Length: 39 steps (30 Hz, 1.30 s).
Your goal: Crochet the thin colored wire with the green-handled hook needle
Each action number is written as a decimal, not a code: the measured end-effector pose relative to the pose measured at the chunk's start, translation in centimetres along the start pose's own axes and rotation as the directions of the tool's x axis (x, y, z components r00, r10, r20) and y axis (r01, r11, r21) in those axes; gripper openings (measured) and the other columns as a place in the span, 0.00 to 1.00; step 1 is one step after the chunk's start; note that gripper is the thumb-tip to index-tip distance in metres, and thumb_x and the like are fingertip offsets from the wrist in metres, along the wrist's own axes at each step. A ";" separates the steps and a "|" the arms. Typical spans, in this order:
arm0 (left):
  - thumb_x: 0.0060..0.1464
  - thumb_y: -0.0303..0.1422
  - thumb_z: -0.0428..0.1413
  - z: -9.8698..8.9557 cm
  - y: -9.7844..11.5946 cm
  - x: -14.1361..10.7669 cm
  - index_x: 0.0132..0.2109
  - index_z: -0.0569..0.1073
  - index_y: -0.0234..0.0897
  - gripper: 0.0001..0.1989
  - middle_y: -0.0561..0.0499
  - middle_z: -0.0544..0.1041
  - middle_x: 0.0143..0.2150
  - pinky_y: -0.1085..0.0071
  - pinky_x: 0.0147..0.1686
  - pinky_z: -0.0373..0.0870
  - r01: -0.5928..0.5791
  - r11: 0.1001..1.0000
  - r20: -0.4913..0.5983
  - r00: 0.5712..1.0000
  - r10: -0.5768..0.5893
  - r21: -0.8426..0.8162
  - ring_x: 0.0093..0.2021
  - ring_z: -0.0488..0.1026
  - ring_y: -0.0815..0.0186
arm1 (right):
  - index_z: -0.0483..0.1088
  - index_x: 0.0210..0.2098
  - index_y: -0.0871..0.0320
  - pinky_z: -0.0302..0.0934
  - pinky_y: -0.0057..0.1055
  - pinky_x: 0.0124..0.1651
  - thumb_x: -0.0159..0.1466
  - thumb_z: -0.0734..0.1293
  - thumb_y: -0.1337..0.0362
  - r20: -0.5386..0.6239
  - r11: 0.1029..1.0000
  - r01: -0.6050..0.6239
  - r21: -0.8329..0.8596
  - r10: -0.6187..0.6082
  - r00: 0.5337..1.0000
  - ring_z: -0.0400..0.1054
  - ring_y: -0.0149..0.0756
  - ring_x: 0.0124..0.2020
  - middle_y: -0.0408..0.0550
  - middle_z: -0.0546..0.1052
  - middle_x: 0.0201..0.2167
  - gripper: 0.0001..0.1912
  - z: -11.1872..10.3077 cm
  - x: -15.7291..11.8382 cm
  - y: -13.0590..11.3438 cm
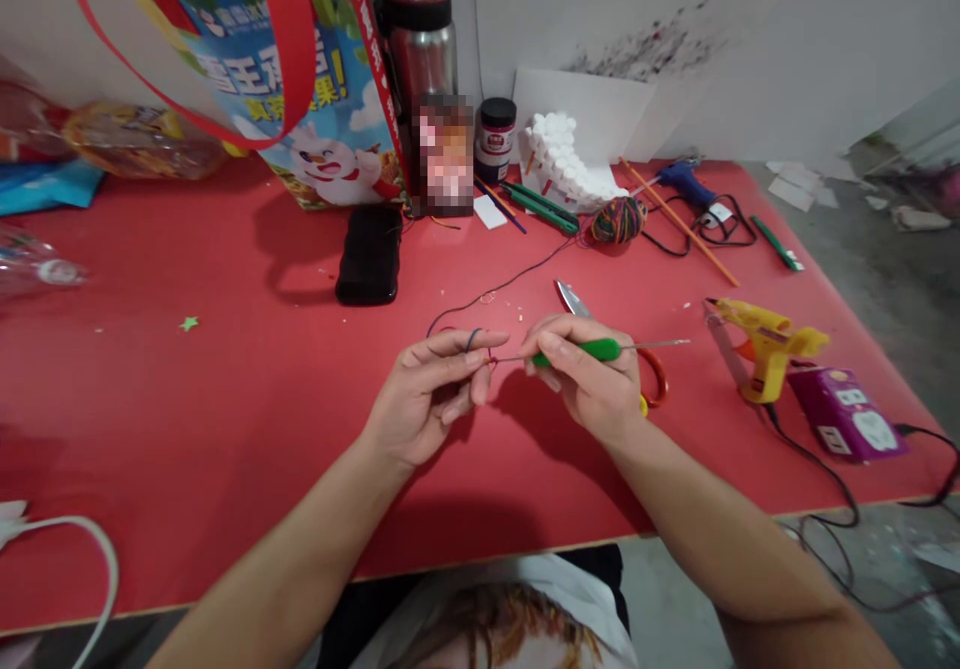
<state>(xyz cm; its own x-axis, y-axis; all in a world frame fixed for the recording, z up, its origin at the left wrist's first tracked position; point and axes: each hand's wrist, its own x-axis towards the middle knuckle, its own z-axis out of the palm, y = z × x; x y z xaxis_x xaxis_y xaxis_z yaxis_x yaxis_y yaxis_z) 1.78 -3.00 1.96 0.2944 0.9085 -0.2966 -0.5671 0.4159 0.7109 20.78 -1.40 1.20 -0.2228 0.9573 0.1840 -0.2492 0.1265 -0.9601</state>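
Observation:
My right hand (581,364) is closed around the green handle of a crochet hook (600,350), whose thin metal shaft sticks out at both ends. The left tip meets a small reddish loop of yarn (491,361) pinched between the thumb and fingers of my left hand (431,389). Dark yarn (517,276) wraps over my left index finger and runs back across the table to a multicoloured yarn ball (618,219). Partly hidden behind my right hand lies a pair of scissors (656,377) with orange-red handles.
On the red table (225,429) lie a black phone-like object (370,255), a yellow glue gun (772,342), a purple box (846,414) and a blue glue gun (686,184). A gift bag (330,99), a steel flask (424,49) and a dark jar (496,139) stand at the back.

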 end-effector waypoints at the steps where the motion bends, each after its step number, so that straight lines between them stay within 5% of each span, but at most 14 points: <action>1: 0.52 0.27 0.65 0.0 0.0 0.0 0.44 0.86 0.34 0.11 0.49 0.77 0.21 0.83 0.14 0.46 0.009 1.000 0.007 1.000 -0.009 -0.008 0.13 0.56 0.81 | 0.81 0.34 0.58 0.53 0.27 0.24 0.69 0.68 0.64 -0.006 0.998 -0.037 0.046 0.037 0.999 0.63 0.27 0.23 0.45 0.75 0.26 0.11 0.0 0.1 0.0; 7: 0.52 0.26 0.64 -0.1 0.0 0.0 0.43 0.86 0.33 0.10 0.49 0.76 0.19 0.84 0.14 0.47 0.044 0.998 0.026 0.999 -0.042 -0.044 0.13 0.56 0.81 | 0.80 0.28 0.61 0.48 0.22 0.19 0.64 0.72 0.64 -0.003 0.933 -0.183 0.309 0.194 0.981 0.64 0.25 0.20 0.47 0.77 0.23 0.10 0.1 0.9 0.3; 12: 0.50 0.25 0.65 -0.1 -0.9 0.4 0.40 0.87 0.35 0.09 0.47 0.78 0.20 0.83 0.14 0.51 0.049 0.993 0.052 0.998 -0.043 -0.110 0.13 0.61 0.78 | 0.82 0.33 0.61 0.57 0.23 0.20 0.65 0.73 0.60 0.172 0.876 -0.270 0.399 0.218 0.961 0.66 0.25 0.16 0.48 0.80 0.24 0.10 0.4 0.8 0.8; 16: 0.49 0.23 0.65 0.0 -1.5 0.6 0.39 0.86 0.35 0.10 0.47 0.78 0.21 0.83 0.15 0.55 0.021 0.986 0.048 0.999 -0.013 -0.168 0.19 0.71 0.72 | 0.83 0.37 0.58 0.64 0.26 0.22 0.64 0.75 0.61 0.170 0.881 -0.207 0.425 0.147 0.974 0.72 0.29 0.20 0.48 0.83 0.28 0.07 1.1 0.5 1.1; 21: 0.54 0.22 0.61 -0.1 -1.5 0.7 0.44 0.85 0.35 0.12 0.50 0.78 0.23 0.82 0.15 0.57 0.001 0.966 0.007 1.000 0.001 -0.259 0.14 0.63 0.77 | 0.82 0.40 0.55 0.67 0.25 0.27 0.66 0.73 0.59 0.043 0.881 -0.172 0.440 0.171 0.984 0.71 0.26 0.23 0.46 0.83 0.31 0.08 1.9 0.4 1.5; 34: 0.53 0.21 0.59 -0.7 -1.0 0.6 0.42 0.85 0.32 0.12 0.49 0.77 0.22 0.82 0.15 0.53 -0.025 0.972 0.034 0.999 0.034 -0.234 0.14 0.60 0.78 | 0.79 0.41 0.59 0.65 0.25 0.24 0.66 0.72 0.62 0.164 0.877 -0.270 0.398 0.221 0.961 0.73 0.29 0.21 0.47 0.83 0.29 0.07 1.2 0.7 1.4; 39: 0.52 0.23 0.62 -1.0 -1.2 0.6 0.39 0.81 0.34 0.07 0.51 0.75 0.22 0.79 0.22 0.62 -0.037 0.984 0.021 0.999 0.042 -0.176 0.19 0.65 0.73 | 0.79 0.39 0.60 0.64 0.23 0.23 0.64 0.74 0.63 0.166 0.878 -0.280 0.388 0.233 0.958 0.71 0.27 0.20 0.45 0.81 0.25 0.07 1.3 0.8 1.3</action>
<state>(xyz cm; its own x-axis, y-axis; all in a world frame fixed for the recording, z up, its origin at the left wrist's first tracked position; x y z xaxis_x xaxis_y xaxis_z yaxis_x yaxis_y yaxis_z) 1.89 -2.88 0.32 0.2870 0.9239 -0.2530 -0.7041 0.3826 0.5983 19.08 -0.85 0.35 -0.4281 0.9037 -0.0120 -0.5221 -0.2581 -0.8129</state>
